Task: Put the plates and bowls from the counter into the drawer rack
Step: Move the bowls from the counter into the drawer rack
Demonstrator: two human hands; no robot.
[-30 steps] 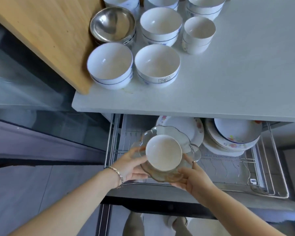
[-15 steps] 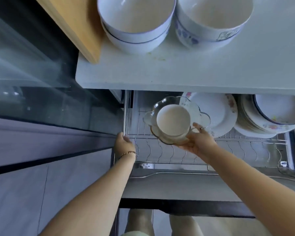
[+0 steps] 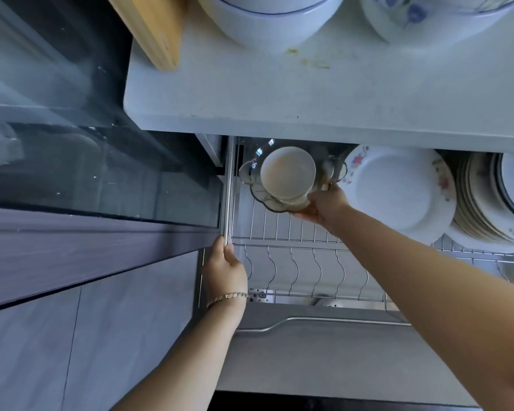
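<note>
Gripping the glass dish point(image 3: 257, 193) holding a white bowl point(image 3: 288, 173), the right hand point(image 3: 324, 204) has moved deeper into the rack point(image 3: 294, 271); the left hand point(image 3: 224, 274) clasps its rail point(image 3: 229, 203).

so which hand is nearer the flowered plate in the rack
Right. The right hand, holding the glass dish, is just left of the flowered plate; the left hand grips the side rail farther left.
</note>
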